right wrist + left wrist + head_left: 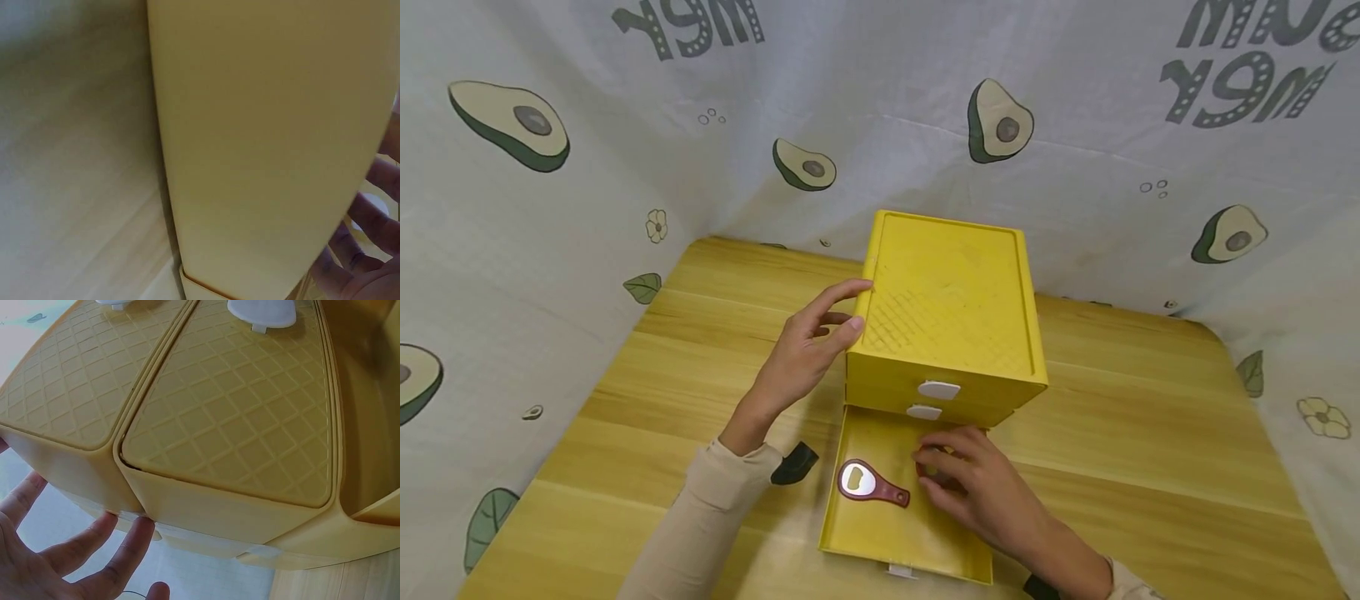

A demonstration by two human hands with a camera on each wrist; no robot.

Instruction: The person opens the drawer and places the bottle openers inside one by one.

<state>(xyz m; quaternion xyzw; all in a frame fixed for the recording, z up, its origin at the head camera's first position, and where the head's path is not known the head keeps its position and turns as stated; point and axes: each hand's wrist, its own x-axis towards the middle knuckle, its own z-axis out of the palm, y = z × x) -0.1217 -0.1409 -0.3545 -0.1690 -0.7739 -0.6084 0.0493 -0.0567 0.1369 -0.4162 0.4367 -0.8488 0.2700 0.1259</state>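
A yellow drawer cabinet (pixel 955 292) stands on the wooden table, its lowest drawer (pixel 887 537) pulled out. My left hand (pixel 801 354) steadies the cabinet's left side, with the thumb at the top edge; in the left wrist view its fingers (pixel 128 556) are spread and touch the side wall. Inside the drawer, to the left, lies a bottle opener (pixel 871 485) with a dark red handle and a metal head. My right hand (pixel 981 483) is in the drawer's right half, fingers curled round a small dark red round object (pixel 931 472), mostly hidden by them.
Two upper drawers with white pull tabs (pixel 939 389) are closed above the open one. The wooden tabletop (pixel 1150 450) extends on both sides. Behind it hangs a white cloth (pixel 895 108) printed with avocados. A black wrist device (pixel 795 463) sits by the left sleeve.
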